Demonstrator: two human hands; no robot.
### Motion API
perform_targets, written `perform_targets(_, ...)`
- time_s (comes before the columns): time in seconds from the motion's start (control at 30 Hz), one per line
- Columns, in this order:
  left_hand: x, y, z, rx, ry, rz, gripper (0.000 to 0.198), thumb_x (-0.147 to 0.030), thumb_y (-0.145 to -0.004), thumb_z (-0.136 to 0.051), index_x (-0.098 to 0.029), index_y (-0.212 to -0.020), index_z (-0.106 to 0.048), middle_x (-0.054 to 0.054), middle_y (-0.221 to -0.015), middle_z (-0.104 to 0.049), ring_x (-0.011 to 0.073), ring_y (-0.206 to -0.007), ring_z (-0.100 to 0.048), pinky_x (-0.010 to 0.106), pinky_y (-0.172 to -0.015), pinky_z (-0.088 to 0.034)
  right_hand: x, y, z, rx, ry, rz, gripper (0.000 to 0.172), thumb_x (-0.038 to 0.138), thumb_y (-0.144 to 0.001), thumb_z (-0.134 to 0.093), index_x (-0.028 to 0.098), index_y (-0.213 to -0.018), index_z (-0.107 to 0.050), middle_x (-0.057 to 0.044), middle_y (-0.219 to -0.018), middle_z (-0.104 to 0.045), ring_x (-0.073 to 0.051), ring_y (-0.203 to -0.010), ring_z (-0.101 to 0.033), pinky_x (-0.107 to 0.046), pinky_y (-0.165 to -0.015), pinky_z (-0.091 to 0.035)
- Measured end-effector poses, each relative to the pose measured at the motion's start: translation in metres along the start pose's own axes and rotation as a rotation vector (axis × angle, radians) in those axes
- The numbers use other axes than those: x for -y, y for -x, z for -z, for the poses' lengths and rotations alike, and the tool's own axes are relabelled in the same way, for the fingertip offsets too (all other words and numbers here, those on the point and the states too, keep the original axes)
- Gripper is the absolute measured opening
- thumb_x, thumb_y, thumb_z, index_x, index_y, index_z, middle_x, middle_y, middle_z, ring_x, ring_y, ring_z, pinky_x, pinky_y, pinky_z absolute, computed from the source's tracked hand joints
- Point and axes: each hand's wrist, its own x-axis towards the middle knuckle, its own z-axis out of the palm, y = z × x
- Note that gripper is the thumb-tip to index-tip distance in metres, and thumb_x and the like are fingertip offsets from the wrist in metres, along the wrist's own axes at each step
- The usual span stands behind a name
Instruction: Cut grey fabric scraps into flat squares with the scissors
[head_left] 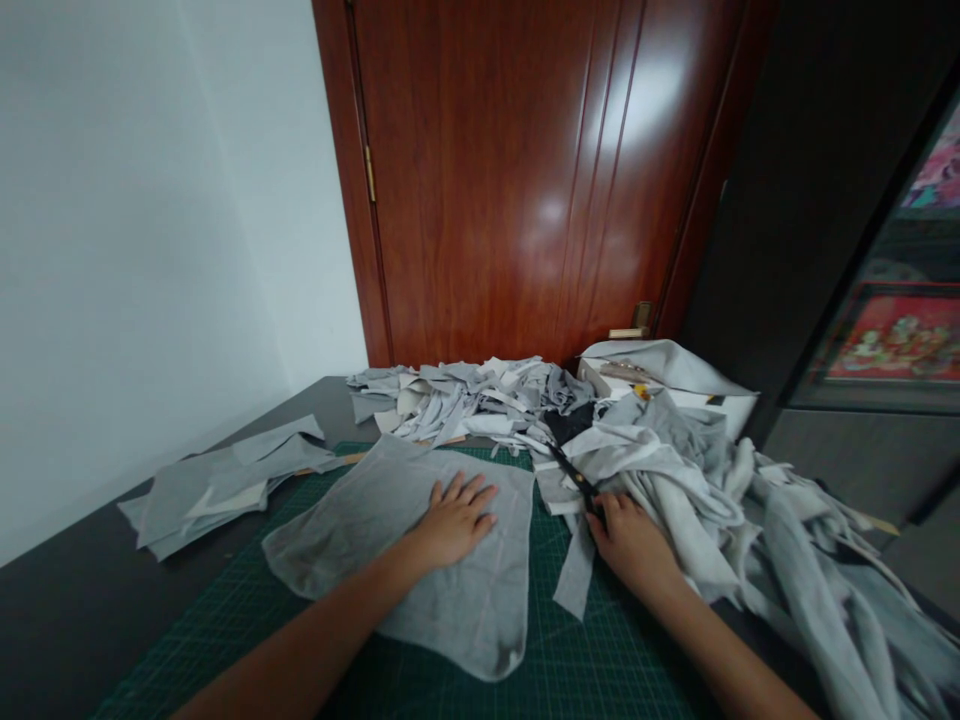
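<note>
There was one big flat gray cloth (360, 530), and it lay in the middle of one green mat (202, 620) with thin lines on it. There was one pair of dark scissors (576, 474). There was one loose gray strip (576, 580) just beside the right hand, on the mat. There were three heaps of cloth on the dark worktop (52, 640). The left heap (225, 490) was small and had flat pieces. The back heap (472, 395) was long and full of little scraps, too mixed up to count. The right heap (675, 490) was big and crumpled, and its pieces could not be counted either. One black piece (568, 424) lay between the back heap and the right heap. One white box (735, 408) stood behind the right heap, with a gray cloth over part of its top. One red-brown door (480, 200) was at the back.

The left hand (459, 522) was open and flat, with its fingers spread. It held nothing, but it lay on top of the big flat cloth and touched it. The right hand (628, 540) was curled around the handle end of the scissors and gripped them. The blades pointed away from the person, toward the black piece. The tips were close to the scraps there.
</note>
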Motion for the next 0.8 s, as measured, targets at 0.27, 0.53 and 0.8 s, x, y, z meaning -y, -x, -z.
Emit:
perform_targets(0.27, 0.027, -0.046, -0.005, -0.052, -0.042, 0.243, 0.056, -0.048, -0.097, -0.027, -0.028, -0.149, -0.033, 0.007, -0.158, -0.024, 0.0414, -0.144, -0.015, 0.072, -0.106, -0.013, -0.005, -0.002, 0.004, 0.042, -0.053, -0.045, 0.037, 0.011, -0.084, -0.044, 0.006, -0.119, -0.056, -0.02, -0.11, -0.066, -0.028, -0.102, -0.064, -0.034, -0.087, -0.044)
perform_targets(0.53, 0.052, -0.071, 0.002, -0.11, -0.016, 0.436, 0.056, -0.048, -0.096, -0.026, -0.027, -0.148, -0.037, 0.009, -0.158, -0.025, 0.0453, -0.143, -0.015, 0.076, -0.103, -0.013, -0.005, -0.002, 0.014, 0.116, -0.076, -0.052, 0.05, 0.012, -0.078, -0.05, 0.006, -0.128, -0.051, -0.021, -0.118, -0.064, -0.029, -0.106, -0.065, -0.034, -0.089, -0.045)
perform_targets(0.8, 0.056, -0.04, 0.014, -0.168, 0.015, 0.284, 0.047, -0.034, -0.097, -0.035, -0.024, -0.142, -0.045, 0.01, -0.152, -0.038, 0.0337, -0.141, -0.03, 0.065, -0.11, -0.021, -0.002, -0.001, 0.025, 0.155, -0.094, -0.069, 0.053, 0.015, -0.08, -0.052, 0.007, -0.132, -0.049, -0.02, -0.103, -0.071, -0.03, -0.094, -0.069, -0.034, -0.076, -0.046)
